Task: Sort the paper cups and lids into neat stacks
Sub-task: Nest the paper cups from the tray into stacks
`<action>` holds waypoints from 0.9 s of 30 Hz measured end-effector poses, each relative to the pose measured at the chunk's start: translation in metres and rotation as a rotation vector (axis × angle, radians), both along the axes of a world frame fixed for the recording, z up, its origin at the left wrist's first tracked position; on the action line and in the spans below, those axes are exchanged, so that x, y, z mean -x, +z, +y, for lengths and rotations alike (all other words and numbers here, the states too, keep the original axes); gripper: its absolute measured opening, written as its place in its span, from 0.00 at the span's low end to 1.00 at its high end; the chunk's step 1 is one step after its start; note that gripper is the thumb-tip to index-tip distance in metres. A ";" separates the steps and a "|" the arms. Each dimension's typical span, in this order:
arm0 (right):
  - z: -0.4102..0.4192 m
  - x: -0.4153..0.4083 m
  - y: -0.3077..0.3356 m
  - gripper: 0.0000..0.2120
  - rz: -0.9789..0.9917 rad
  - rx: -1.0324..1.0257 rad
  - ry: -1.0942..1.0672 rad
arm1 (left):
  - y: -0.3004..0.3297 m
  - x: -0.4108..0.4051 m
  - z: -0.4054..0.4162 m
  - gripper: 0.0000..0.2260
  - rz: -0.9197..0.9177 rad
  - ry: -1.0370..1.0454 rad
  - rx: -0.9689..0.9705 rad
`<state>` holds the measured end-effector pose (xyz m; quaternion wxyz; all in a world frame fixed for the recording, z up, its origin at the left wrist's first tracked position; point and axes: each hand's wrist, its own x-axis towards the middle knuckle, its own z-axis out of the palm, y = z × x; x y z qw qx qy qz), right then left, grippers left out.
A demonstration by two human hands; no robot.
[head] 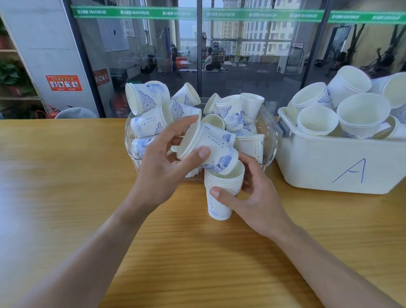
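Note:
My left hand (167,161) grips a single white paper cup with blue print (211,147), tilted with its mouth to the left and its base at the top rim of the stack. My right hand (249,197) holds an upright stack of several nested cups (221,193) that stands on the wooden table. Behind them a clear plastic bin (270,137) is heaped with loose blue-printed cups lying at all angles.
A white plastic tub (330,167) marked "A" sits at the right, piled with plain white cups. The wooden table (58,183) stretches to the left and toward me. A glass wall rises just behind the bins.

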<state>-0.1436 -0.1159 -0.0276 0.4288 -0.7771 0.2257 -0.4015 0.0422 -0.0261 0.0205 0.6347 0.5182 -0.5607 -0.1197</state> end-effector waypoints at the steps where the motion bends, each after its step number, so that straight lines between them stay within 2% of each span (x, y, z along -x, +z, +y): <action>1: 0.000 0.000 -0.001 0.35 0.005 0.000 0.005 | -0.001 0.002 0.000 0.28 -0.006 -0.005 -0.006; 10: 0.001 0.000 0.000 0.36 0.025 0.020 0.001 | -0.012 0.014 -0.003 0.36 0.007 -0.071 -0.058; 21: 0.003 0.000 0.002 0.35 0.023 0.020 0.020 | -0.027 0.035 -0.007 0.25 0.105 -0.076 -0.099; 25: 0.001 0.003 0.001 0.33 0.062 0.034 0.049 | -0.031 0.036 -0.007 0.24 0.046 -0.077 -0.161; 27: -0.001 0.005 0.001 0.36 0.047 0.052 0.063 | -0.033 0.034 -0.008 0.27 0.042 -0.062 -0.175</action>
